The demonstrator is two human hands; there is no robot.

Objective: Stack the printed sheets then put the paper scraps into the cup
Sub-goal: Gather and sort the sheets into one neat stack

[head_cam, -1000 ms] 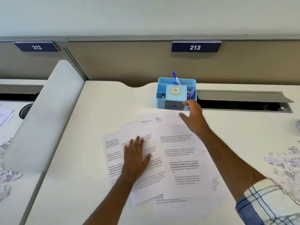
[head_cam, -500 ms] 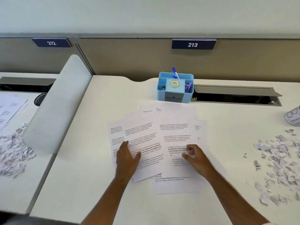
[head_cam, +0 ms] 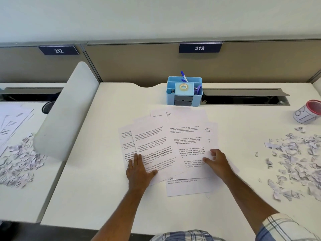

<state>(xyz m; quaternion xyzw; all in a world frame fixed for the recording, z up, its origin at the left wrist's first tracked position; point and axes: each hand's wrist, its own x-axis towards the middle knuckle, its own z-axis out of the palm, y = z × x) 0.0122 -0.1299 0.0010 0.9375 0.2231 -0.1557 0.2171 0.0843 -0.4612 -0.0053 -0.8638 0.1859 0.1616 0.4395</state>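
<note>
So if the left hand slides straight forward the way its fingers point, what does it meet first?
Only more printed sheets, on which the left hand lies flat. Beyond them looks like bare desk; the blue organizer seems off to the right.

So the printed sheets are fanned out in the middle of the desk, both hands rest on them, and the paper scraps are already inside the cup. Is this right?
Not quite. In the head view the paper scraps lie loose on the desk, near the cup, not inside it. The rest holds: the printed sheets are fanned out mid-desk, with the left hand and right hand on them.
</note>
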